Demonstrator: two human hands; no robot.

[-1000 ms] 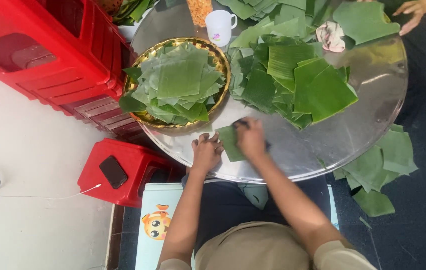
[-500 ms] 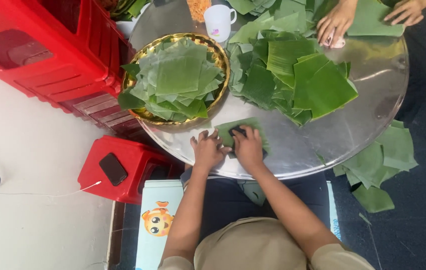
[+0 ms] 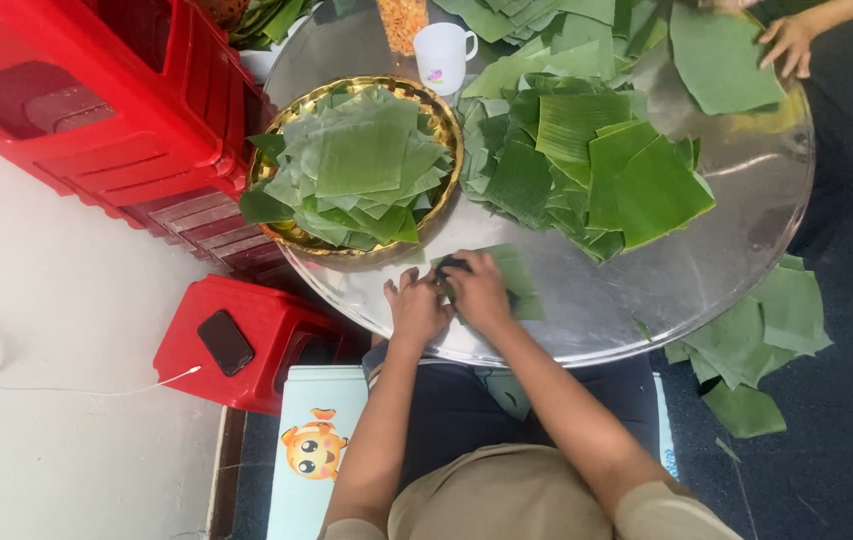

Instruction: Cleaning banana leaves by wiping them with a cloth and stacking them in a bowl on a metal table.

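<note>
Now both hands press flat on a small green leaf piece [image 3: 517, 283] at the lower middle of the round metal tray table [image 3: 727, 230]: the left hand [image 3: 417, 308] lies beside it with fingers spread, and the right hand [image 3: 477, 290] covers its left part, fingers together. Compared with half a second ago, the leaf piece reaches further right of the right hand. At the upper right, another person's hand [image 3: 790, 42] has moved off the leaf pile [image 3: 597, 160] toward the edge, while the gold bowl of cut leaves [image 3: 357, 165] sits unchanged.
</note>
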